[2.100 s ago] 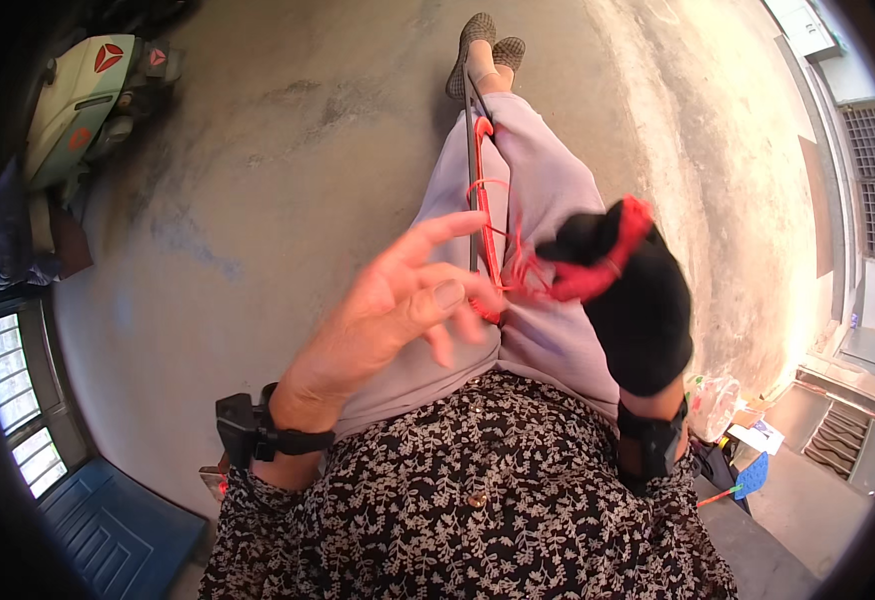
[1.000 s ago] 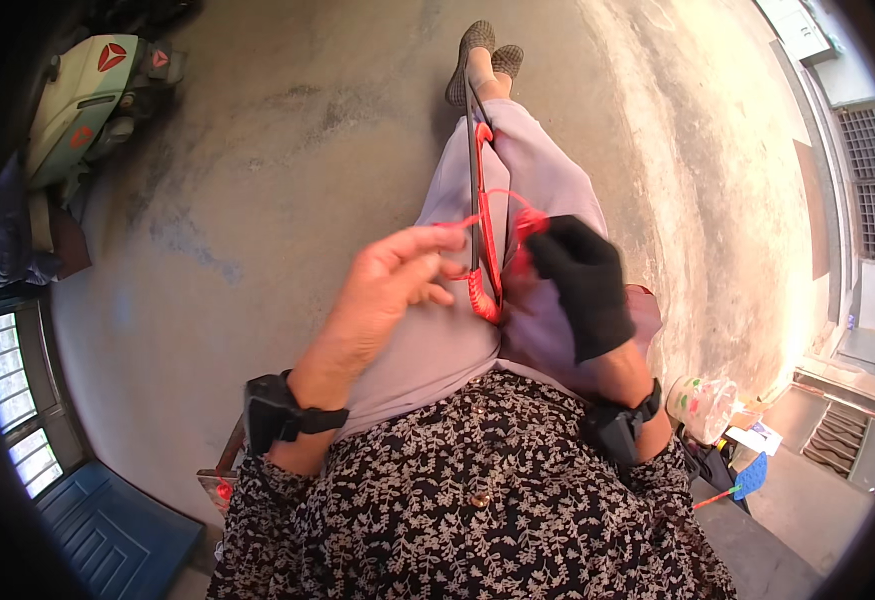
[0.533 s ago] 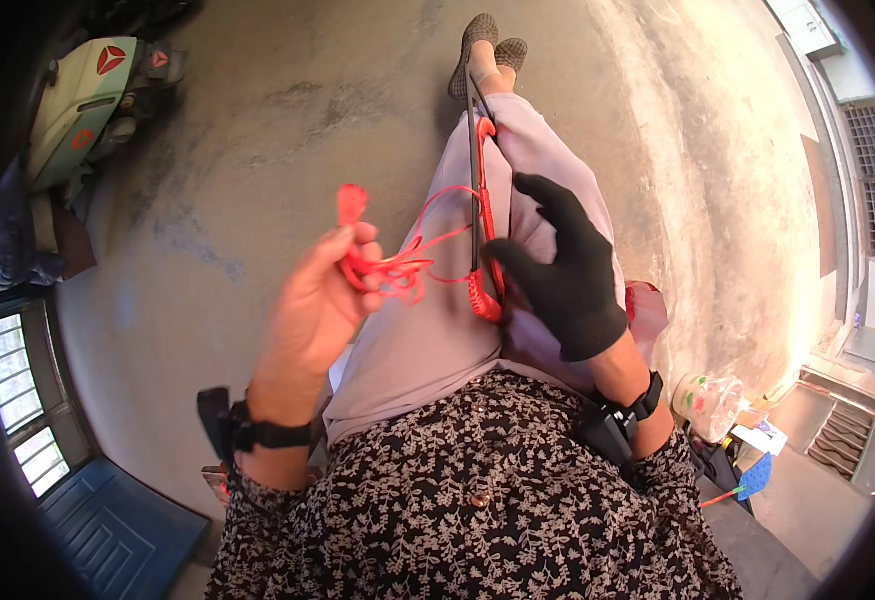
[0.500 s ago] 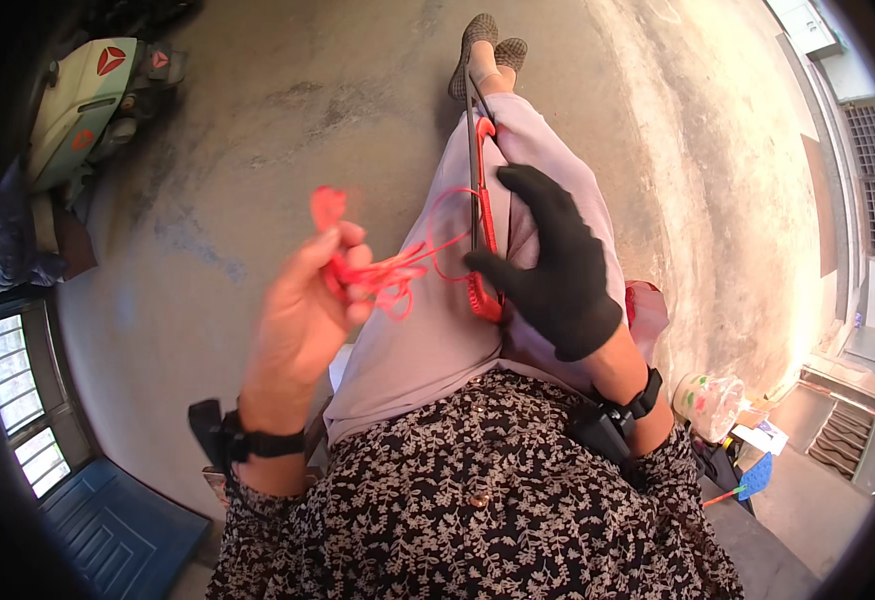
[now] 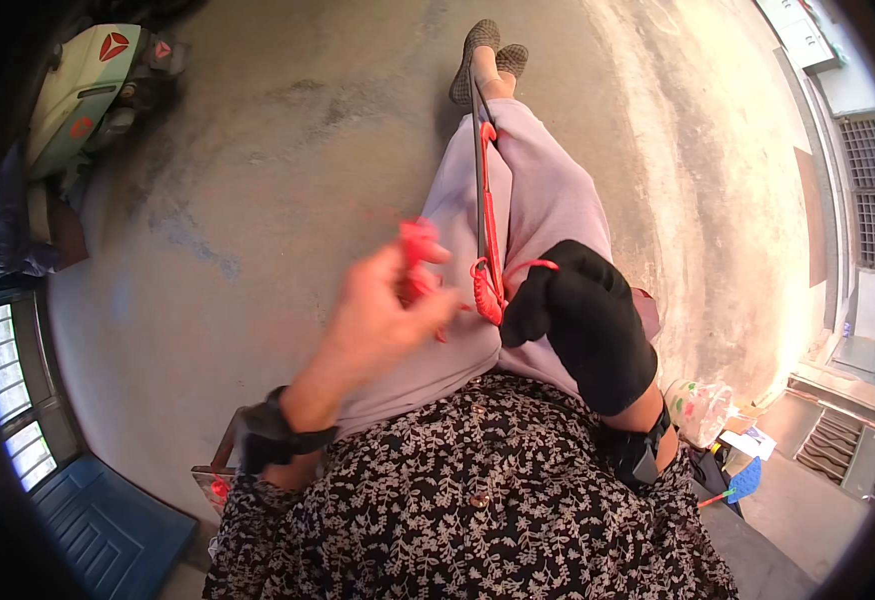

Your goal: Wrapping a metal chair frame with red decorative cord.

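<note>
A long, thin dark frame (image 5: 480, 190) rests along my legs, its near end lying between my thighs. Red cord (image 5: 486, 290) is wound tightly around the frame's near end and along one side. My left hand (image 5: 378, 305), bare and blurred by motion, is closed around a red bundle of cord (image 5: 419, 245) left of the frame. Just right of the wrapped end, my right hand (image 5: 583, 320) wears a black glove and is curled into a fist. A short stretch of red cord shows over its fingers, running toward the frame.
My outstretched legs in pale trousers (image 5: 548, 180) lie across the middle, above the concrete floor (image 5: 288, 180). A scooter (image 5: 88, 95) stands at far left, with a blue panel (image 5: 108, 525) below. At right are a clear plastic bag (image 5: 700, 410) and a blue fly swatter (image 5: 745, 478).
My left hand has moved right and nearer the frame, still with the cord bundle. My right hand has gone from spread fingers to a fist on the cord, shifting slightly right and toward me.
</note>
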{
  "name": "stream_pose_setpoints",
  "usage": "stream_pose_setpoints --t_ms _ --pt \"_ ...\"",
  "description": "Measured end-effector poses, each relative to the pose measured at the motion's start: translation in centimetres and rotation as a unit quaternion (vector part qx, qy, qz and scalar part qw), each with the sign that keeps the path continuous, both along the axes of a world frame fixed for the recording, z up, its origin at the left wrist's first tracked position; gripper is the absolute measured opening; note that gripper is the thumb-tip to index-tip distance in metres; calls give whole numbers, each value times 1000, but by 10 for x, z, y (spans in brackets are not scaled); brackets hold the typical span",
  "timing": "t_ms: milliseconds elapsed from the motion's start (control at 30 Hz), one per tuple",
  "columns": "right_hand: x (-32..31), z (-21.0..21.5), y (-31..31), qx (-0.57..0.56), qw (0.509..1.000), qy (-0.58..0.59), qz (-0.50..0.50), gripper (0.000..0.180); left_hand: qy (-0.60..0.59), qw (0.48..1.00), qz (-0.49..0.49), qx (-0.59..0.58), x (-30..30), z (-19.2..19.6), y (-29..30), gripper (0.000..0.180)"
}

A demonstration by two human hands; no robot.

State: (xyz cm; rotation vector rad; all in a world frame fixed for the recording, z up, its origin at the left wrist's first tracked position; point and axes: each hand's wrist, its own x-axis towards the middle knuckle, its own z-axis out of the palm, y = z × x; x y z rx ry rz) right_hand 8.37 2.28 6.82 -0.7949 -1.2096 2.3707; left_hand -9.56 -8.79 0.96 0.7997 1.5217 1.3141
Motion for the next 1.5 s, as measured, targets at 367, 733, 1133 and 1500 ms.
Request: stream_pose_setpoints --t_ms 367,733,1133,1500 --pt "17 -5 21 91 995 -14 -22 15 -42 999 -13 -5 3 -11 6 28" --pt "-13 -67 18 625 745 -225 68 27 393 911 -116 54 -8 -5 15 14" --pt "19 2 20 255 962 -84 -53 10 -192 970 -143 32 -2 40 20 39" --pt "25 -9 21 85 983 -85 -142 10 -301 953 -41 -2 3 20 16 20"
